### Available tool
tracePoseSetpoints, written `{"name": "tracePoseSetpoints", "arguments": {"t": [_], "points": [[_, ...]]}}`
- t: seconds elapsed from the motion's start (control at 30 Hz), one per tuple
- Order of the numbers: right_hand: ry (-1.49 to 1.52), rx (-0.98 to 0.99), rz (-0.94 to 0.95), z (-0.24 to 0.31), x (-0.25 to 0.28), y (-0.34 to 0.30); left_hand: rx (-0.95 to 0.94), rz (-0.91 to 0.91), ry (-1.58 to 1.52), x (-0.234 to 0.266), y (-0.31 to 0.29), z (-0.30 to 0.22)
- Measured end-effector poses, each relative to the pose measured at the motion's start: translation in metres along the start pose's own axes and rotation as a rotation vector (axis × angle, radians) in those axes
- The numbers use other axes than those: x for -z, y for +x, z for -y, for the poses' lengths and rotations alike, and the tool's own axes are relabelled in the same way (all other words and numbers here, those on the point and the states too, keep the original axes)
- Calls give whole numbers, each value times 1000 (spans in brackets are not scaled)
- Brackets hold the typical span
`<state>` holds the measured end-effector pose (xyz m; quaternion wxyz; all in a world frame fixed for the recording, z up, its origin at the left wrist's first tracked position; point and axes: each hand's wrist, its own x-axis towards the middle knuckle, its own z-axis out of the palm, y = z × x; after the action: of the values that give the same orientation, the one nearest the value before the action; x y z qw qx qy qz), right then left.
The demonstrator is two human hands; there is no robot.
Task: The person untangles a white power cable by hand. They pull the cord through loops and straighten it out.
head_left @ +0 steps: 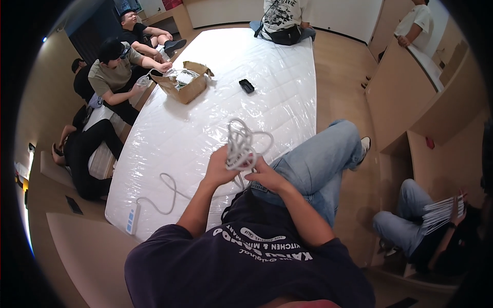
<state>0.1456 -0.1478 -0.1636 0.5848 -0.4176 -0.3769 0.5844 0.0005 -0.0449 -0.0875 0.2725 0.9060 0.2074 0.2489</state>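
I see a person in a dark shirt and blue jeans sitting on a plastic-wrapped white mattress (277, 77). A tangled bundle of pale grey cable (239, 149) is held up above the lap. The left hand (220, 165) has its grip closed around the bundle's near side. The right hand (266, 175) is at the bundle's lower right, thumb apart from the fingers; some fingers are hidden, so I cannot tell how tightly its grip closes. A cord loops across the plastic to a white-and-blue power strip (132, 219) at the person's left. Farther along are an open cardboard box (186, 93) containing white items and a small black object (246, 85).
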Motion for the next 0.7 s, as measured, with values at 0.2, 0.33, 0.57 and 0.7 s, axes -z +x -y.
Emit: {"name": "tracePoseSetpoints", "arguments": {"t": [0.2,0.33,0.57,0.7], "points": [[-169,-74,143,11,-5,-4,248,-433,-566,10,7,15],[-59,32,213,0,-7,-2,275,-522,-597,14,10,17],[125,284,-151,10,-2,-8,383,-108,-517,18,2,30],[310,314,-206,22,-1,-14,394,-3,-622,7,-5,18]]}}
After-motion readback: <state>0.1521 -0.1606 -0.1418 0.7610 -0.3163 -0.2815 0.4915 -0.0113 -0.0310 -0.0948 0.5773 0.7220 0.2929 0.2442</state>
